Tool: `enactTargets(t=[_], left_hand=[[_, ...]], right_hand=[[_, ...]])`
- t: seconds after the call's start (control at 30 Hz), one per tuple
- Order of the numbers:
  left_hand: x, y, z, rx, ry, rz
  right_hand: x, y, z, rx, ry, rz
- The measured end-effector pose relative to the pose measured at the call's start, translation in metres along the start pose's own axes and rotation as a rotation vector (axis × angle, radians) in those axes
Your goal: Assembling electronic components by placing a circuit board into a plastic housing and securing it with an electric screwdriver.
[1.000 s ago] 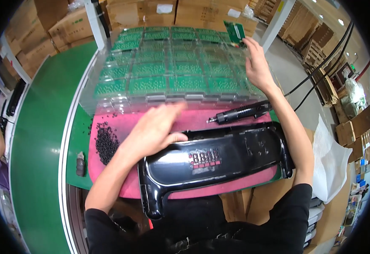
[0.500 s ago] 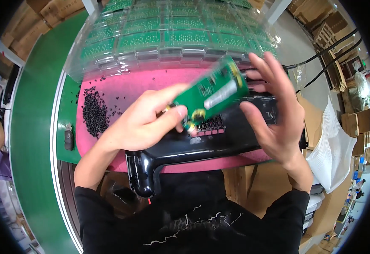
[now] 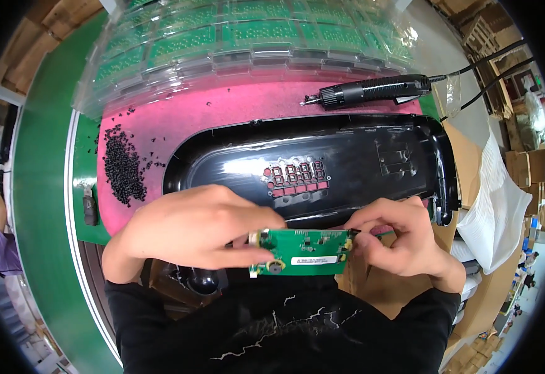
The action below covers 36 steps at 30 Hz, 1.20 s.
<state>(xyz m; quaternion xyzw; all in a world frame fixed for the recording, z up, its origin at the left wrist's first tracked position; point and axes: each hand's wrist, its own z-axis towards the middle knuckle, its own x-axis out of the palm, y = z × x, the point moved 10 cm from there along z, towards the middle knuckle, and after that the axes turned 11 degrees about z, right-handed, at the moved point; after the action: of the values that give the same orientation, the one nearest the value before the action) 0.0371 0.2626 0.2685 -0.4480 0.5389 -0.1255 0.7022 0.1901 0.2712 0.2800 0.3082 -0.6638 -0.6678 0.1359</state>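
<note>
Close to my body I hold a green circuit board [image 3: 307,252] with a white label strip and a round yellow-rimmed part. My left hand [image 3: 204,227] grips its left end between thumb and fingers. At the other end, my right hand [image 3: 397,234] pinches a corner beside a small dark connector. Just beyond my hands lies a black plastic housing [image 3: 222,156], hollow side up, with digit-shaped cutouts near its middle. Its near edge is partly hidden by my hands and the board.
Behind the housing lies a black electric screwdriver [image 3: 372,91] with its cord running right. A heap of small black screws [image 3: 123,165] sits at the left of the pink mat [image 3: 179,112]. Clear trays [image 3: 266,59] of green boards stand at the back. White foam wrap [image 3: 493,199] hangs right.
The circuit board has come down toward my body and is now level. My right hand, open before, has closed on its right end. The housing and screwdriver show more fully.
</note>
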Motion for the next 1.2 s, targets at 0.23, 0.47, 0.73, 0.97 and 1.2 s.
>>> enactTargets(t=[0.23, 0.47, 0.73, 0.97, 1.2], left_hand=[[-0.020, 0.013, 0.003, -0.137, -0.197, 0.058], [-0.027, 0.014, -0.001, -0.125, -0.315, 0.247], [-0.033, 0.030, 0.001, -0.221, -0.361, 0.406], [-0.032, 0.050, 0.006, -0.341, -0.315, 0.430], [-0.029, 0.052, 0.008, -0.378, -0.255, 0.485]], right_hand=[[-0.019, -0.038, 0.003, 0.272, -0.141, 0.412], [-0.011, -0.017, 0.022, -0.017, 0.031, 0.133], [-0.022, -0.019, 0.045, -0.298, -0.019, -0.353], [-0.027, -0.037, 0.055, -0.268, -0.036, -0.324], [-0.025, -0.039, 0.055, -0.279, -0.038, -0.367]])
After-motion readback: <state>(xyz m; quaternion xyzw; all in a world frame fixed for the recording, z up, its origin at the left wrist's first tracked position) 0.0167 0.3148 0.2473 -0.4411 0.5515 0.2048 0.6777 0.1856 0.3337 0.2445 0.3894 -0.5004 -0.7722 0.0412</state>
